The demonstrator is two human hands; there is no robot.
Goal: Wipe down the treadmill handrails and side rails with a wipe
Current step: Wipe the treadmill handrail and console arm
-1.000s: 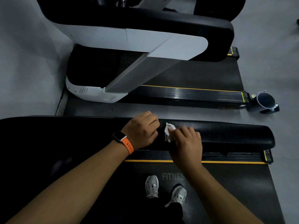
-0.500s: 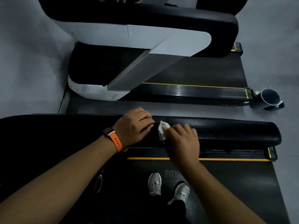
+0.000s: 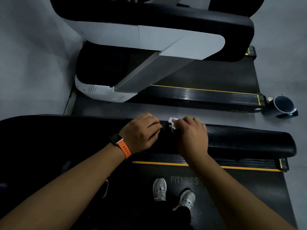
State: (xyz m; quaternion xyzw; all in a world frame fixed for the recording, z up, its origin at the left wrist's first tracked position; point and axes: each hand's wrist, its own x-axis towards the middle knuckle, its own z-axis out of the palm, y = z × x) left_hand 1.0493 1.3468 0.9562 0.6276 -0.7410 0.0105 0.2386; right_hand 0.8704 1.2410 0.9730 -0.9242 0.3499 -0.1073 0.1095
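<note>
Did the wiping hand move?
Yes. The right hand holding the crumpled white wipe slid slightly left along the black padded handrail, away from its rounded end.

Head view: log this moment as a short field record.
left hand: fingers curled, rests on handrail; grip unclear
right hand: holds wipe against handrail
wipe: white, crumpled, sticking out toward left hand
side rail: below handrail, yellow stripe along it
floor: cup at the end of the neighbouring treadmill

The handrail (image 3: 249, 140) lies bare rightward; the left hand (image 3: 141, 133) blocks leftward.
</note>
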